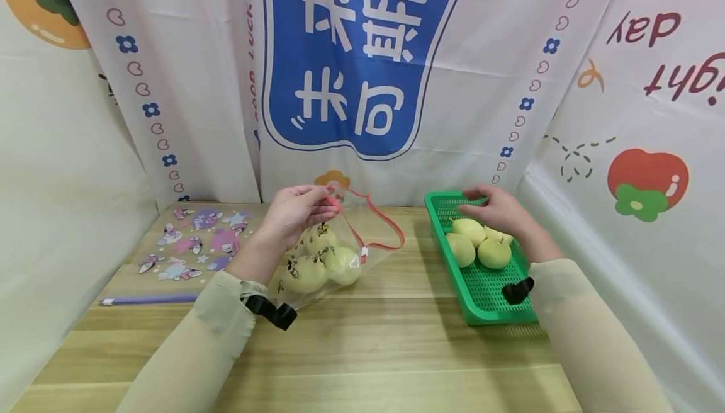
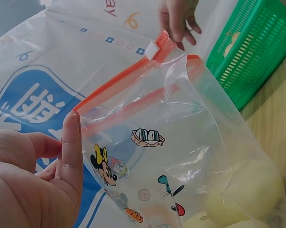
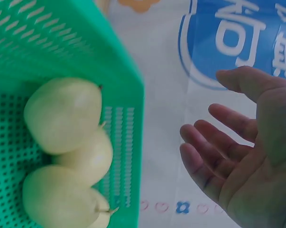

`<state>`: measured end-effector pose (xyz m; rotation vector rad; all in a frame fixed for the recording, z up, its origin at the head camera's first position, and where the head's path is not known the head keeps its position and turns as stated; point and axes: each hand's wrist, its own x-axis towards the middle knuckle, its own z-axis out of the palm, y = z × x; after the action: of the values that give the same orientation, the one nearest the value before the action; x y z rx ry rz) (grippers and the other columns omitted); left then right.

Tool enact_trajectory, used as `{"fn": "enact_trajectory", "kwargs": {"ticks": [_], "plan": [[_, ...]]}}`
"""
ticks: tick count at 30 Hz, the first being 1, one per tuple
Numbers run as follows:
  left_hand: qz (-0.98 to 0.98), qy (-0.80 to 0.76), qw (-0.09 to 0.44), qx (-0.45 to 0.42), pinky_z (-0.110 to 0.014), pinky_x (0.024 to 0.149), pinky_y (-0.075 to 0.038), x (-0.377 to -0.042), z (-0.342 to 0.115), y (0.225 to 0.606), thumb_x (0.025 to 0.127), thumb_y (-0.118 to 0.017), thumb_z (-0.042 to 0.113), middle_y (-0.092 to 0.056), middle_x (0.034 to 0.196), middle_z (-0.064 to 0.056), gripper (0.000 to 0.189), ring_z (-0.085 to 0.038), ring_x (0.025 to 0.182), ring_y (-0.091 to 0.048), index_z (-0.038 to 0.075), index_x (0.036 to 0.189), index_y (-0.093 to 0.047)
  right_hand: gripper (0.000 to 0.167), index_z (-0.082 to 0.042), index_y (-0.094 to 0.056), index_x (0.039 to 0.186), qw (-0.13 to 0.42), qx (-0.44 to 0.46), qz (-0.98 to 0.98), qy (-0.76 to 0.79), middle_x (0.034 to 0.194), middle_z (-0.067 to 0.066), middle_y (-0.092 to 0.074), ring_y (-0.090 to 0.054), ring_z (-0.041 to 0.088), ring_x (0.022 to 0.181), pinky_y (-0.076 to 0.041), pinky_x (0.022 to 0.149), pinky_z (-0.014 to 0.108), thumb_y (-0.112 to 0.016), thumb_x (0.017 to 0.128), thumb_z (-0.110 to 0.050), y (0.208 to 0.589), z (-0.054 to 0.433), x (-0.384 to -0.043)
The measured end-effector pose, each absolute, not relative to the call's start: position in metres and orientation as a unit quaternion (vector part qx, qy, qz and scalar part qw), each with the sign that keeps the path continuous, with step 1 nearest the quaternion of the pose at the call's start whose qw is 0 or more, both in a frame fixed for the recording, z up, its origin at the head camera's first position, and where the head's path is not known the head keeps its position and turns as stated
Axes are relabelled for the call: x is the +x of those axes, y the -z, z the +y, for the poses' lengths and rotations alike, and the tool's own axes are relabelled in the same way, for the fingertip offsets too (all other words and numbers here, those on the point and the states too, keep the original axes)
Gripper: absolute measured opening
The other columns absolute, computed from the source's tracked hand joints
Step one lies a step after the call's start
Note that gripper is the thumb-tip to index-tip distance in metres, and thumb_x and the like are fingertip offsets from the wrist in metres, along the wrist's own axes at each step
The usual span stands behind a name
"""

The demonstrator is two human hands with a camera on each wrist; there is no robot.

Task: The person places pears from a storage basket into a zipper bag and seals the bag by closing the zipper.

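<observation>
My left hand (image 1: 296, 213) pinches the red zip edge of a clear slider bag (image 2: 147, 161) between thumb and fingers. Its mouth gapes toward the right, and a white slider (image 2: 152, 50) sits near one end of the zip. Several pale yellow pears (image 1: 308, 271) lie in the bottom of the bag, behind printed cartoon figures. Over the far end of a green basket (image 1: 476, 315), my right hand (image 1: 498, 211) hovers with loosely bent fingers and holds nothing. Several more pears (image 3: 64, 116) sit together inside that basket, below the hand.
On the left of the wooden table (image 1: 362, 356) lies a flat bag (image 1: 195, 243) printed with cartoon figures, with a purple zip strip (image 1: 153, 299) along its near edge. Printed white cloth (image 1: 481, 85) hangs behind the table and at both sides.
</observation>
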<state>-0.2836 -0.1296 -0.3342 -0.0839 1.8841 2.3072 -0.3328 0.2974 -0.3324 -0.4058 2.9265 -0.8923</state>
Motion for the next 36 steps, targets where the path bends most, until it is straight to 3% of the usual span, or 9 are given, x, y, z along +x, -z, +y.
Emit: {"fn": "enact_trajectory", "kwargs": {"ticks": [7, 12, 16, 21, 23, 29, 36], "plan": [[0.628, -0.774, 0.082, -0.026, -0.019, 0.078, -0.069, -0.283, -0.13, 0.334, 0.112, -0.062, 0.013, -0.08, 0.088, -0.003, 0.04, -0.009, 0.076, -0.077, -0.004, 0.148, -0.062, 0.068, 0.005, -0.051, 0.157, 0.056, -0.084, 0.963, 0.251, 0.157, 0.036, -0.053, -0.051, 0.057, 0.145, -0.048, 0.12, 0.071, -0.067, 0.109, -0.041, 0.348, 0.329, -0.341], [0.626, -0.775, 0.081, -0.026, -0.019, 0.076, -0.069, -0.283, -0.13, 0.334, 0.113, -0.061, 0.014, -0.08, 0.087, -0.003, 0.04, -0.009, 0.074, -0.077, -0.005, 0.148, -0.062, 0.073, 0.007, -0.047, 0.158, 0.098, -0.064, 0.969, 0.22, 0.156, 0.042, -0.05, -0.053, 0.06, 0.141, -0.053, 0.114, 0.071, -0.068, 0.107, -0.04, 0.357, 0.345, -0.341], [0.63, -0.772, 0.08, -0.032, -0.019, 0.076, -0.069, -0.283, -0.131, 0.335, 0.113, -0.061, 0.014, -0.08, 0.087, -0.003, 0.037, -0.009, 0.074, -0.076, -0.004, 0.145, -0.065, 0.08, 0.009, -0.045, 0.159, 0.151, -0.06, 0.967, 0.196, 0.156, 0.042, -0.049, -0.053, 0.06, 0.14, -0.055, 0.111, 0.07, -0.072, 0.104, -0.042, 0.364, 0.354, -0.34], [0.63, -0.772, 0.083, -0.034, -0.02, 0.077, -0.069, -0.283, -0.131, 0.336, 0.113, -0.062, 0.015, -0.08, 0.088, -0.003, 0.035, -0.009, 0.074, -0.077, -0.002, 0.143, -0.067, 0.086, 0.007, -0.039, 0.163, 0.229, -0.03, 0.95, 0.212, 0.167, 0.04, -0.034, -0.045, 0.062, 0.147, -0.056, 0.111, 0.072, -0.076, 0.103, -0.041, 0.372, 0.361, -0.34], [0.628, -0.773, 0.082, -0.031, -0.02, 0.077, -0.069, -0.283, -0.131, 0.335, 0.113, -0.062, 0.014, -0.08, 0.088, -0.003, 0.035, -0.01, 0.075, -0.077, -0.003, 0.143, -0.067, 0.085, 0.005, -0.039, 0.164, 0.246, -0.015, 0.944, 0.217, 0.168, 0.041, -0.031, -0.05, 0.06, 0.142, -0.059, 0.107, 0.07, -0.077, 0.102, -0.039, 0.374, 0.364, -0.34], [0.623, -0.777, 0.08, -0.028, -0.02, 0.076, -0.069, -0.284, -0.132, 0.335, 0.113, -0.062, 0.013, -0.08, 0.087, -0.004, 0.035, -0.01, 0.074, -0.076, -0.004, 0.143, -0.066, 0.086, -0.004, -0.035, 0.168, 0.285, 0.008, 0.934, 0.217, 0.157, 0.035, -0.046, -0.064, 0.041, 0.109, -0.066, 0.09, 0.052, -0.078, 0.101, -0.035, 0.379, 0.366, -0.337], [0.623, -0.777, 0.083, -0.026, -0.02, 0.076, -0.069, -0.282, -0.133, 0.335, 0.113, -0.061, 0.013, -0.08, 0.088, -0.004, 0.037, -0.01, 0.074, -0.077, -0.005, 0.145, -0.064, 0.076, 0.001, -0.039, 0.166, 0.262, -0.019, 0.938, 0.228, 0.148, 0.033, -0.051, -0.067, 0.03, 0.094, -0.065, 0.085, 0.041, -0.075, 0.104, -0.023, 0.384, 0.364, -0.334]]}}
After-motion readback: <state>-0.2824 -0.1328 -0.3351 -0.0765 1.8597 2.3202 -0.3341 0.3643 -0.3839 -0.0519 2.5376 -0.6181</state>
